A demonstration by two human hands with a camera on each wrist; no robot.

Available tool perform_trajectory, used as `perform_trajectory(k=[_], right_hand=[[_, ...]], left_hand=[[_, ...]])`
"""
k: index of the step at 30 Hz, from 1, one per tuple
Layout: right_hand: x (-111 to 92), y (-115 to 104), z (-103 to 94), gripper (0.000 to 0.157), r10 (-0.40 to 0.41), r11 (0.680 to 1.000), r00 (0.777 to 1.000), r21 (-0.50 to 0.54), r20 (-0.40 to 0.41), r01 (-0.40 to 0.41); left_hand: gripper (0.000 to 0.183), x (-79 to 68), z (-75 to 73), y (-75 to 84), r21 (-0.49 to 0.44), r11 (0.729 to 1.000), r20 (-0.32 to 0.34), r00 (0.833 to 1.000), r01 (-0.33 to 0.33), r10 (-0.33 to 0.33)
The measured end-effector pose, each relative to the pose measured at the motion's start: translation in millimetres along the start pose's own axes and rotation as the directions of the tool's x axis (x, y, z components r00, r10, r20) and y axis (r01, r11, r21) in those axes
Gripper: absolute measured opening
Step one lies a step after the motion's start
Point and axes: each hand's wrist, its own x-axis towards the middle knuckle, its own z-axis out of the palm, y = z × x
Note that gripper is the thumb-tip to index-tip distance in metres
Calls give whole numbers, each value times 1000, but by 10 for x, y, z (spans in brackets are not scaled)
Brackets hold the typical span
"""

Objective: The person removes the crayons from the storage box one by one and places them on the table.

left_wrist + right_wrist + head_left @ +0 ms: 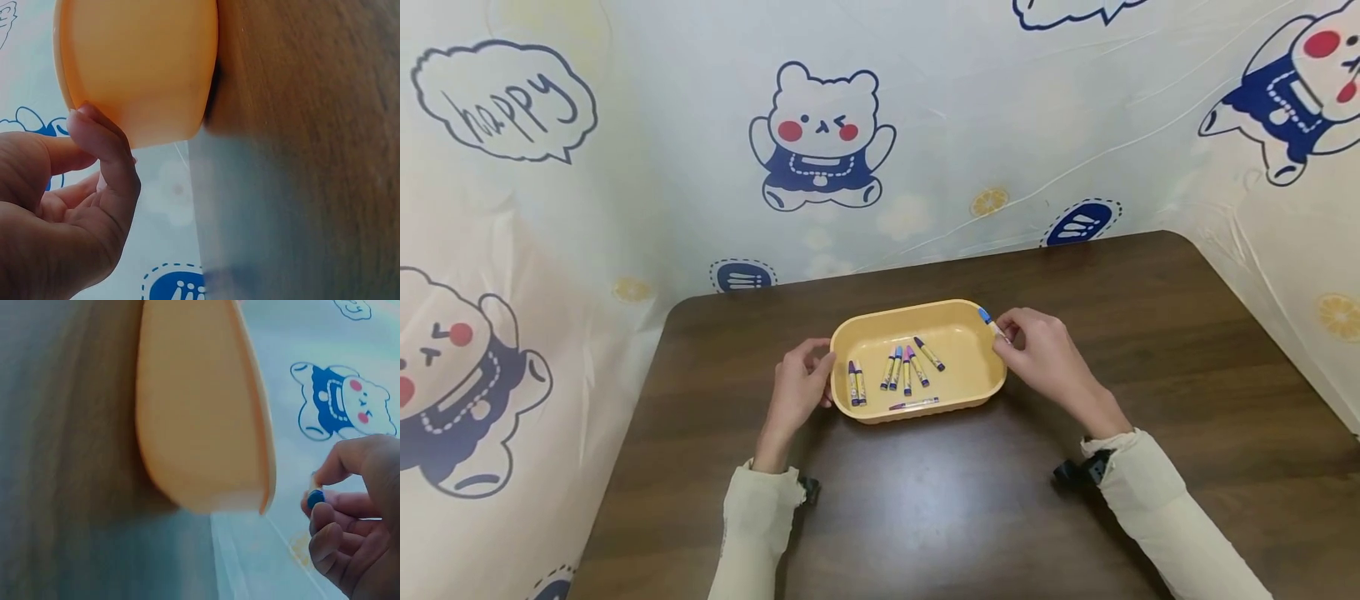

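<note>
A yellow oblong tray (966,371) stands on the brown table in the head view. My left hand (797,379) holds its left end, thumb at the rim; the left wrist view shows the thumb and a bent finger against the tray's edge (137,56). My right hand (1043,346) pinches a blue-tipped crayon (986,316) above the tray's right rim. In the right wrist view, the crayon's blue end (316,498) pokes out between the fingers, beside the tray wall (200,406). Several crayons (907,379) with yellow wrappers lie loose inside, and two purple-tipped crayons (853,387) lie side by side at the left.
Around the tray spreads the dark wood table (925,500). A pale curtain (685,125) printed with cartoon bears hangs behind the far edge and along both sides. Another crayon (914,403) lies crosswise near the tray's front wall.
</note>
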Motion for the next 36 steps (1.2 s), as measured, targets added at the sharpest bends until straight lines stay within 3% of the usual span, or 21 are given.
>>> perform_trajectory(k=[10,17,24,28,36], right_hand=[[-248,331,-95,10,3,1000,987,-14,-162,-5],[-425,554,-221,10,74,996,977,-39,-197,-84],[-614,769,-325,11,169,982,978,-64,-126,-178],[-641,863,-375,10,208,970,973,-104,-103,-218],[-675,979,-356,10,258,960,966,-120,21,-254]], left_hand=[[33,-5,-7,-15,-14,1000,-1,1000,5,-5],[33,5,-5,-19,-15,1000,-2,1000,-6,6],[33,-13,4,-28,-8,1000,5,1000,6,-6],[33,-7,0,-27,-12,1000,1,1000,3,-3],[34,13,9,-39,-20,1000,13,1000,20,-20]])
